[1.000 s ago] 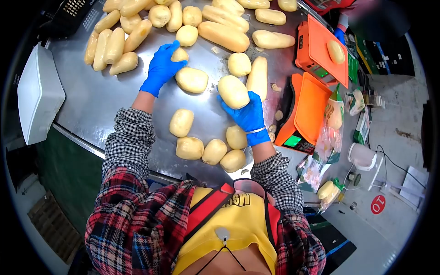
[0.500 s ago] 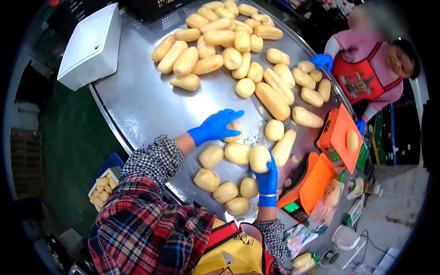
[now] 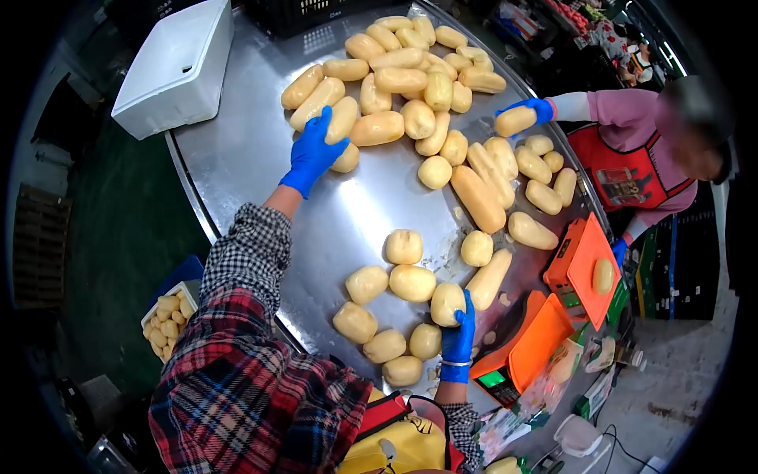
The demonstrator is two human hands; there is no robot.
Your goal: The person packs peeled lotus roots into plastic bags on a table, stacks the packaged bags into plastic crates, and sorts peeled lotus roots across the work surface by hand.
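Across the metal table [image 3: 260,189] lie a broad heap of pale root pieces [image 3: 399,79] and a looser group nearer the wearer, with a white foam box [image 3: 170,79] at one corner, a co-worker [image 3: 632,150] in a red apron across the right edge, and two orange scales [image 3: 530,340] along that side. The gloved left hand [image 3: 313,158] has its fingers against one long piece [image 3: 343,118] at the heap's edge, its grip unclear, while the right hand [image 3: 458,340] clasps a short, stubby piece [image 3: 448,302] beside the loose group.
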